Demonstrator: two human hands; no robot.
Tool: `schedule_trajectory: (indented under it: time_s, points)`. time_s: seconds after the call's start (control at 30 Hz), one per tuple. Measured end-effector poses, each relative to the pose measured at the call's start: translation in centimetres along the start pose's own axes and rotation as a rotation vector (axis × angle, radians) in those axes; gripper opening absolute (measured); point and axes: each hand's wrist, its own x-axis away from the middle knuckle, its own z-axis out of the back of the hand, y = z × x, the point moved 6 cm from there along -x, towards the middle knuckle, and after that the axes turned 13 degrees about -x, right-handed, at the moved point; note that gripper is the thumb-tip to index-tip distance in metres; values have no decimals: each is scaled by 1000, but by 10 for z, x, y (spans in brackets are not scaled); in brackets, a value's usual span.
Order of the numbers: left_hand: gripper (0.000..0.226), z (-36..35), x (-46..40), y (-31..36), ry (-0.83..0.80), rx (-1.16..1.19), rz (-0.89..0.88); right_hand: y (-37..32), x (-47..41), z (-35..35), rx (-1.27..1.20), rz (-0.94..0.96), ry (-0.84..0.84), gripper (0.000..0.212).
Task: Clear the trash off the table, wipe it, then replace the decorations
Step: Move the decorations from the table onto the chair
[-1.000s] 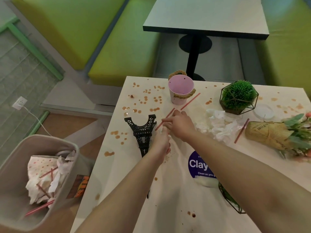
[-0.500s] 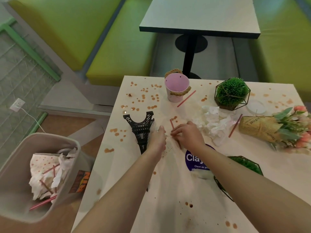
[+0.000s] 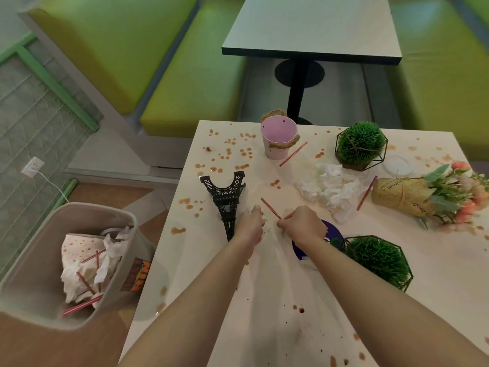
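The right hand (image 3: 301,223) is pinching the near end of a red straw (image 3: 270,207), which is lying flat on the table (image 3: 436,300) just right of the toppled Eiffel Tower model (image 3: 227,197). The straw is looking light, thin and fairly stiff, likely to roll or flick away if nudged, so taking it at one end between thumb and fingertip seems the surest hold. The left hand (image 3: 252,223) is closing around a small wad of white tissue (image 3: 258,210), soft and crushable, right beside the tower's shaft. Both forearms are reaching forward, nearly parallel, with the knuckles turned up and the wrists low over the tabletop. Farther right of the tower, a heap of crumpled napkins (image 3: 330,189) and two more straws are waiting; the trash bin (image 3: 34,260) is standing left of the tower, off the table.
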Motion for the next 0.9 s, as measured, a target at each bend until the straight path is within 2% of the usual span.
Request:
schedule_trajectory:
  time_s: [0.23, 0.37, 0.47, 0.57, 0.63, 0.73, 0.9]
  points:
    - [16, 9, 23, -3, -47, 25, 22, 12, 31, -3, -14, -11, 19, 31]
    - [23, 24, 39, 0, -62, 52, -81, 4, 58, 3, -460, 67, 85, 15]
    - [26, 48, 56, 5, -46, 49, -152, -22, 86, 2, -674, 134, 47, 11]
    - [29, 85, 72, 6, 25, 42, -190, -54, 116, -15, -810, 177, -73, 10]
    - [30, 118, 84, 2, 106, 52, -218, -78, 138, -33, -848, 207, -160, 20]
    - [26, 178, 113, -5, 243, 69, -295, -118, 172, -65, -819, 290, -255, 25]
    - [15, 276, 144, -21, 444, -91, -280, -171, 214, -113, -734, 405, -343, 15]
